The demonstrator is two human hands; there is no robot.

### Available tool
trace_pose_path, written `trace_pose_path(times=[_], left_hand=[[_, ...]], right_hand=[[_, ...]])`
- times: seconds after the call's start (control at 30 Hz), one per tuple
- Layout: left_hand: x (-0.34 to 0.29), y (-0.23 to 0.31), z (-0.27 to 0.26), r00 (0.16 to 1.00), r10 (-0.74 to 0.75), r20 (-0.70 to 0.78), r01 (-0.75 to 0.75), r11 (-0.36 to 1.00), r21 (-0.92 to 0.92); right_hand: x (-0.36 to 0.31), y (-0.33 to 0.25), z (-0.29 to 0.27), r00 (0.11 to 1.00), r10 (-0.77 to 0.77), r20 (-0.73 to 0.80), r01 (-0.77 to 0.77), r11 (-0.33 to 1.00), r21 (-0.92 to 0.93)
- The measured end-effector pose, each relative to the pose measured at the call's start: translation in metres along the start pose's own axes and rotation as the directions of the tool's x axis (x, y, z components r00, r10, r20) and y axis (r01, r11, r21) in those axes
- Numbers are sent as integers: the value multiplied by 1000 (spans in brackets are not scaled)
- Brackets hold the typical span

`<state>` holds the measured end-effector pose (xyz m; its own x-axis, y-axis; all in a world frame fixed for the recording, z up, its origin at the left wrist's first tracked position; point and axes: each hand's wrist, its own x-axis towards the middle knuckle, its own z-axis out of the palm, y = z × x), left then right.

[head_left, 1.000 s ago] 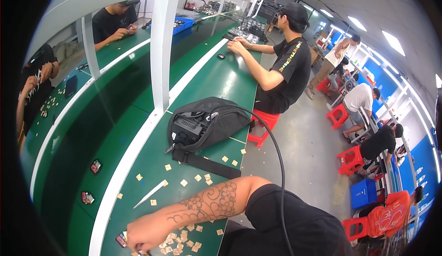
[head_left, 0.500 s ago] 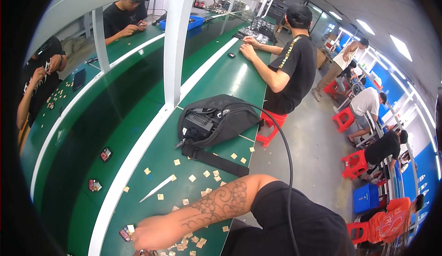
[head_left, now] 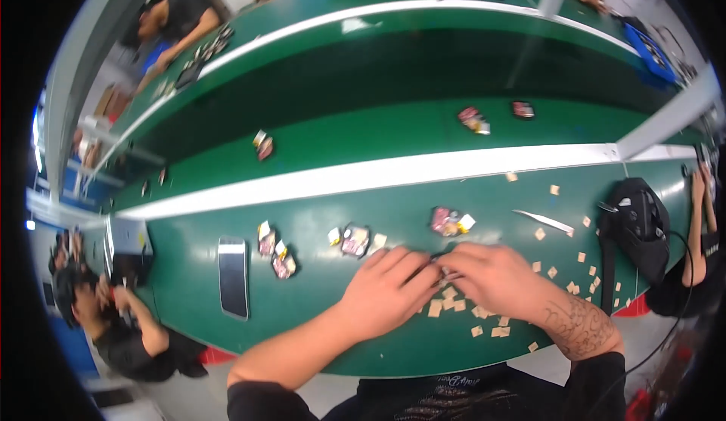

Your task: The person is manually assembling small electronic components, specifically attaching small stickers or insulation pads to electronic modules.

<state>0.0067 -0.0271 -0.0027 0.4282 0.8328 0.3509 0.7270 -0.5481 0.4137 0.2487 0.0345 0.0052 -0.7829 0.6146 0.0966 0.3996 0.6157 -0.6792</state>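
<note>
My left hand (head_left: 389,288) and my right hand (head_left: 493,279) meet over the green table, fingertips pinched together around a small thing I cannot make out; the fingers hide most of it. Just beyond them lies a small pink-and-black piece (head_left: 448,222) with a white tab. Left of that rests another dark-rimmed pinkish piece (head_left: 355,240), and further left are two more, one (head_left: 283,262) nearer me than the other (head_left: 266,239). Small tan squares (head_left: 449,300) lie scattered under and beside my right hand.
A phone (head_left: 234,279) lies at the left. White tweezers (head_left: 546,222) and a black bag (head_left: 635,224) with a cable are at the right. Beyond the white rail (head_left: 363,181), a recessed green strip carries more pieces (head_left: 474,120). Co-workers sit at left, right and across.
The view has swung from the right side to the table before me. My left hand has come into view, and both hands are now together at the fingertips.
</note>
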Motion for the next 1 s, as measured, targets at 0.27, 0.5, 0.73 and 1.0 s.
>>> trace_pose_path(times=[0.27,0.5,0.73,1.0], left_hand=[[-2,-14,-4,999,-50,10,51,970,-237],[-5,-16,-2,998,-59,-32,49,966,-253],[-8,-16,-1,999,-32,26,38,966,-254],[-8,-14,1,999,-39,35,46,969,-243]], right_hand=[[18,-7,-7,996,83,41,-87,991,104],[23,-10,-4,995,92,45,-97,987,132],[22,-13,-3,989,146,15,-147,976,159],[22,-18,-3,977,214,28,-215,967,136]])
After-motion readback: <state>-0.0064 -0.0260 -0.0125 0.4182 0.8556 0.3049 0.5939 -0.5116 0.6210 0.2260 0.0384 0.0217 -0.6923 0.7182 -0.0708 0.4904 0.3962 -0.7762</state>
